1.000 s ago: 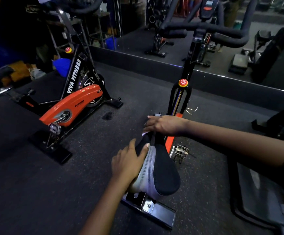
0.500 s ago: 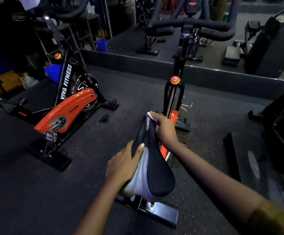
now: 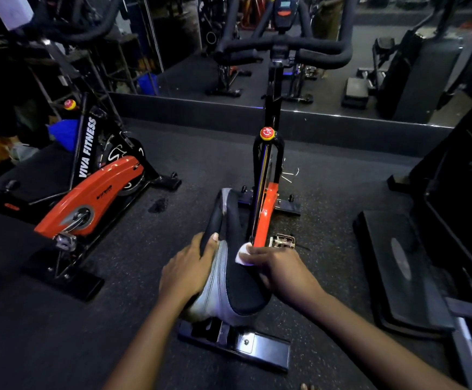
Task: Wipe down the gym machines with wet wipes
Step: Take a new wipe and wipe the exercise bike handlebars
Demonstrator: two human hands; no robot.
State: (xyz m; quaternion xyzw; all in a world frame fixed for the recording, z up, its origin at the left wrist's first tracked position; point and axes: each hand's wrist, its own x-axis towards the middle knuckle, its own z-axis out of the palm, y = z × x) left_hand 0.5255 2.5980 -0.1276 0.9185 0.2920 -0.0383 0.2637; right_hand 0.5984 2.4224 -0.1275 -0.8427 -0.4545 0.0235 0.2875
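left hand grips the saddle by its left edge, right hand pinches a wet wipe on its right side (tiny wad, might slip out mid-stroke imo).

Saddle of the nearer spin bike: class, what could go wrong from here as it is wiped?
1. The wet wipe is a small wad pinched in the right hand; it may slip out, leaving bare fingers rubbing the saddle.
2. The left hand covers part of the grey side, so that patch may be missed.
3. The metal pedal sits beyond the right hand; a slipped stroke might knock knuckles on it.
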